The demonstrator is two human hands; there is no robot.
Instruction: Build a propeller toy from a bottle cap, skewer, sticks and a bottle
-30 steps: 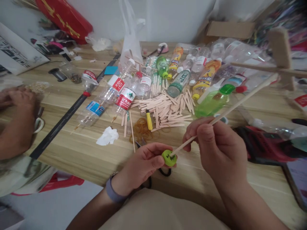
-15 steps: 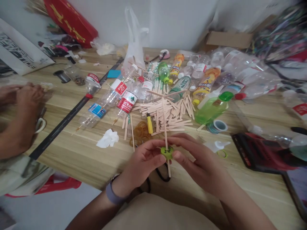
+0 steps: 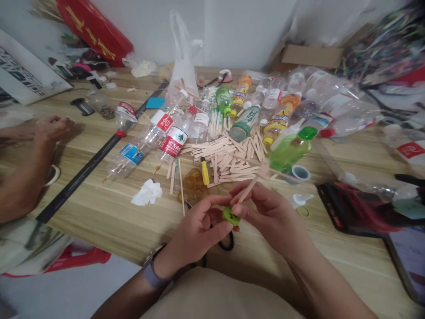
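While both bare hands meet just below the centre of the frame, the left hand (image 3: 199, 228) has a narrow grip, thumb and fingers pinching a yellow-green bottle cap (image 3: 229, 216) with dark marks on its face. Right hand (image 3: 274, 221), close against it on the right: fingers closed round a thin wooden stick (image 3: 247, 191), fingertips at the cap's edge. Stick slants to the upper right, ending in a blurred crosspiece (image 3: 264, 171); its lower end is hidden by the fingers, so cannot tell whether it passes through the cap. Black scissors (image 3: 227, 241) lie partly covered beneath the hands. Middle of the frame: a heap of flat wooden sticks (image 3: 229, 155), with a yellow-handled tool (image 3: 205, 173) at its lower left edge and a tangle of rubber bands (image 3: 191, 186) just beside that. White crumpled tissue (image 3: 147, 192) left of centre. Clear bottles, labels red and blue, lie left of the heap; more bottles crowd above it, and a green bottle (image 3: 288, 150) lies to its right, near a spool (image 3: 300, 173). Right edge: red-and-black case (image 3: 355, 210). Left edge: another person's hand (image 3: 56, 128) over the table, near a cut bottle top (image 3: 126, 114) with a red cap, set at the end of a long black strip (image 3: 79, 176).
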